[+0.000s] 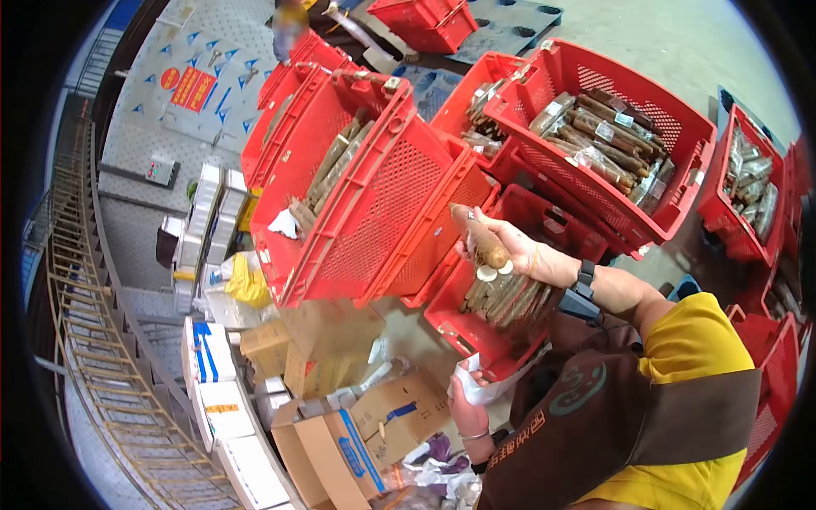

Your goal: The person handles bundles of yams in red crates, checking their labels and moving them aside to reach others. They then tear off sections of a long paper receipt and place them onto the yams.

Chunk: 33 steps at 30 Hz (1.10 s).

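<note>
My right hand, with a dark watch on its wrist, is closed around brown yam pieces, whose white cut ends face me. Lower down, my left hand grips a crumpled white sheet; its material is unclear. Beneath the right hand sits a red crate with long brown yams lying side by side. The white sheet is by that crate's near corner.
Stacked red crates stand ahead, some holding yams. Another crate has wrapped, labelled yams. Cardboard boxes and white foam boxes line the lower left. A blue pallet and a person are farther back.
</note>
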Each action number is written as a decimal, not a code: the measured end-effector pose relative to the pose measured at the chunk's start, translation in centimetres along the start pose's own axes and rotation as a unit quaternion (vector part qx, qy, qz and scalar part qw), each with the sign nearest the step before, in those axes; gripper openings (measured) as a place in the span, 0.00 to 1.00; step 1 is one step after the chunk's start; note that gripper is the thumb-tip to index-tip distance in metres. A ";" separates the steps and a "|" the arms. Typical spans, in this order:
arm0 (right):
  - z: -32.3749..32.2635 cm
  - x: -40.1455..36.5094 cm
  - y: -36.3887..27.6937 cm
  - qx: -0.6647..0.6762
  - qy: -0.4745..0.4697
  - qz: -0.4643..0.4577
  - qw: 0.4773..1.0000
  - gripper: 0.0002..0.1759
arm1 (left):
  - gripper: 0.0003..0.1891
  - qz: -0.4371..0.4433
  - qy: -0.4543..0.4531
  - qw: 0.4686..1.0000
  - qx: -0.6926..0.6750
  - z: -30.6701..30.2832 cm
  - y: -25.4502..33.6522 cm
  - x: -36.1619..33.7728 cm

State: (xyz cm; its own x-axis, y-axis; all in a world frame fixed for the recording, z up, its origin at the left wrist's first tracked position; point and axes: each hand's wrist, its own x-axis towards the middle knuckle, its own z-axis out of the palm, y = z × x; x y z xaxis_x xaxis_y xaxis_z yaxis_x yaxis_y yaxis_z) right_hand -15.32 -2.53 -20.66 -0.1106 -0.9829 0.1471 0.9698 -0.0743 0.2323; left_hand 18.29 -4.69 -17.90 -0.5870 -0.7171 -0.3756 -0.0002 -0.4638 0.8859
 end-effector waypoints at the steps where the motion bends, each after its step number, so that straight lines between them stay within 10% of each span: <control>1: 0.3 0.0 0.1 0.019 -0.014 0.000 1.000 0.36 | 0.25 0.005 -0.009 1.000 0.008 0.4 0.4 0.1; 9: 2.7 -2.0 0.0 0.024 -0.043 -0.020 0.999 0.28 | 0.25 0.019 -0.042 0.998 0.048 3.4 1.8 1.4; 13: 10.2 -7.3 -3.4 -0.186 0.090 -0.041 0.978 0.31 | 0.25 -0.004 -0.024 0.997 0.069 4.3 1.5 1.9; 19: 14.0 -17.3 -23.6 -0.544 0.231 -0.094 0.801 0.29 | 0.25 -0.012 0.043 0.999 0.030 7.5 0.3 2.5; 25: 0.1 -22.9 -40.0 -0.769 0.407 -0.101 0.483 0.24 | 0.24 -0.024 0.063 0.997 -0.041 11.9 -2.6 3.3; 27: 0.4 -22.2 -41.2 -0.823 0.439 0.102 0.345 0.18 | 0.24 0.012 0.097 0.994 -0.041 11.0 -2.8 3.1; 29: 0.2 -21.9 -39.8 -0.831 0.416 0.064 0.363 0.17 | 0.22 0.016 0.178 0.983 -0.045 11.5 -1.3 1.6; 33: 3.5 -16.9 -36.6 -0.911 0.370 0.101 -0.150 0.15 | 0.22 -0.023 0.229 0.973 0.013 6.8 -2.9 -0.9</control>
State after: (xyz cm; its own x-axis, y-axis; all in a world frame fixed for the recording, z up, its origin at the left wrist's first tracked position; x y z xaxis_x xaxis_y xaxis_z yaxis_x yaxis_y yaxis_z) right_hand -49.73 17.42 -28.34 -0.7458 -0.6532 -0.1307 -0.6647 0.7425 0.0822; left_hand 13.31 0.88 -18.26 -0.1632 -0.8557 -0.4910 -0.0410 -0.4914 0.8700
